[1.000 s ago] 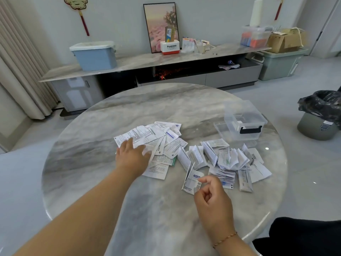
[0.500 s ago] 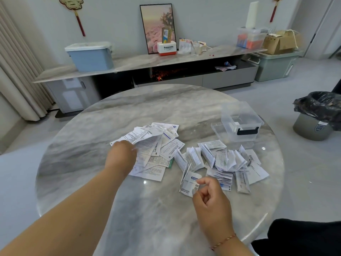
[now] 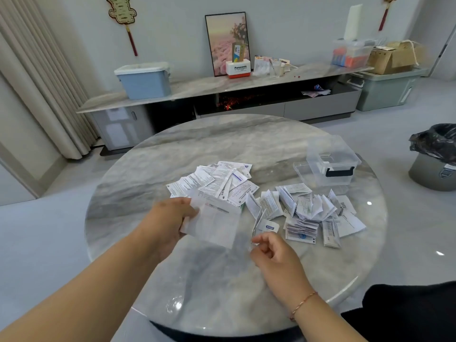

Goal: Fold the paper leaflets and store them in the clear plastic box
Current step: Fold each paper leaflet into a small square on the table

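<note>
The leaflet, pinched at centre frame by the left hand, should be met by the loosely curled, empty right hand, edges aligned, creased firmly, then stored in the box at right.

The sheet in the left hand is motion-blurred, its print unreadable, and it is covering the near edge of the flat leaflet pile. The left fingers are lying hidden behind that sheet. The right hand is half curled; whether its fingers are pinching anything cannot be told. Print on the folded leaflets is too small to read. The clear plastic box is hiding part of its lid. The table is running out of view at the bottom edge.
</note>
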The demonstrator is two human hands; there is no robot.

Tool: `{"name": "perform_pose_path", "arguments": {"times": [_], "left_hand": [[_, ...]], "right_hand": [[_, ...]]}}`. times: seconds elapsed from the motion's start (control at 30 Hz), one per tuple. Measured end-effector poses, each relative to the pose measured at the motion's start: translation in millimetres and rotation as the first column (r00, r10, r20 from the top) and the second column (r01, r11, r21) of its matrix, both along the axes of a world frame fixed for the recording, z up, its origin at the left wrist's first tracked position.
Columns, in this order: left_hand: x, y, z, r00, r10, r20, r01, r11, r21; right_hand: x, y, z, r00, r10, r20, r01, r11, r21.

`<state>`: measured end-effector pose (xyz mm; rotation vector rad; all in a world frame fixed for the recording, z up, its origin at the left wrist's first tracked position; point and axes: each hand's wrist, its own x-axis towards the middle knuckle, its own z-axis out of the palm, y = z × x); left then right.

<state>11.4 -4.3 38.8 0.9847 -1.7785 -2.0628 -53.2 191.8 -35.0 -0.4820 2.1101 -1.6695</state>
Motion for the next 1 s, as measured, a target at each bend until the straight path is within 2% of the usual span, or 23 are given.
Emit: {"name": "perform_pose_path", "arguments": {"times": [0.07,0.13,0.17,0.23,0.3,0.33,0.4,0.43,0.47,0.5,0.53,0.57,0.6,0.63,0.77,0.83,0.87,0.9,0.93,1.0], "left_hand": [[19,14,9,0.99,-0.134,-0.044,0.134,0.991,-0.013],[38,24,12,0.968,-0.245,-0.047,0.24,0.967,-0.083],[47,28,11,0.958,-0.286,-0.028,0.279,0.95,-0.139],[61,36,6,0.94,-0.335,0.062,0.338,0.894,-0.296],[71,42,3,0.915,-0.386,0.114,0.401,0.848,-0.348],[74,45,3,0.906,-0.411,0.096,0.419,0.85,-0.319],[73,51,4,0.922,-0.387,0.026,0.381,0.89,-0.249],[71,55,2,0.947,-0.321,0.001,0.31,0.914,-0.262],[69,57,-1,0.974,-0.226,0.018,0.215,0.9,-0.378],[69,56,-8,0.989,-0.144,0.046,0.146,0.828,-0.542],[69,54,-15,0.993,-0.095,0.069,0.116,0.716,-0.688],[69,54,-24,0.994,-0.076,0.078,0.108,0.612,-0.784],[69,52,-34,0.993,-0.085,0.082,0.116,0.56,-0.82],[70,52,-42,0.991,-0.093,0.098,0.133,0.572,-0.81],[73,57,-78,0.964,-0.115,0.241,0.246,0.738,-0.629],[73,57,-91,0.952,-0.069,0.299,0.247,0.749,-0.614],[73,56,-96,0.953,-0.008,0.301,0.219,0.703,-0.676],[74,54,-99,0.96,0.08,0.268,0.173,0.585,-0.793],[74,54,-100,0.974,0.113,0.195,0.13,0.421,-0.897],[77,62,-99,0.992,-0.077,0.102,0.113,0.157,-0.981]], "right_hand": [[-1,0,7,0.987,0.03,0.158,-0.024,0.999,-0.041],[-3,2,13,0.935,0.096,0.341,-0.049,0.988,-0.144],[-3,3,13,0.913,0.136,0.384,-0.063,0.978,-0.198],[-2,7,15,0.918,0.185,0.351,-0.086,0.956,-0.28],[0,10,18,0.961,0.185,0.206,-0.111,0.939,-0.326],[1,11,20,0.981,0.174,0.088,-0.14,0.942,-0.305],[0,13,23,0.97,0.14,-0.201,-0.172,0.973,-0.152],[0,14,25,0.935,0.141,-0.324,-0.172,0.983,-0.068],[0,16,25,0.903,0.162,-0.397,-0.186,0.982,-0.022],[1,17,25,0.89,0.196,-0.411,-0.219,0.976,-0.008],[3,18,25,0.899,0.239,-0.366,-0.263,0.965,-0.016],[4,18,24,0.907,0.286,-0.31,-0.307,0.952,-0.021],[4,17,21,0.912,0.315,-0.264,-0.328,0.945,-0.005],[2,17,16,0.913,0.322,-0.251,-0.322,0.946,0.043],[-2,17,-10,0.922,0.331,-0.202,-0.246,0.903,0.353],[0,16,-21,0.936,0.298,-0.188,-0.197,0.885,0.423],[2,15,-23,0.944,0.274,-0.181,-0.176,0.887,0.426],[4,13,-25,0.951,0.253,-0.179,-0.155,0.887,0.434],[7,13,-24,0.958,0.231,-0.17,-0.132,0.883,0.451],[12,10,-25,0.983,0.154,-0.103,-0.096,0.899,0.428]]}}
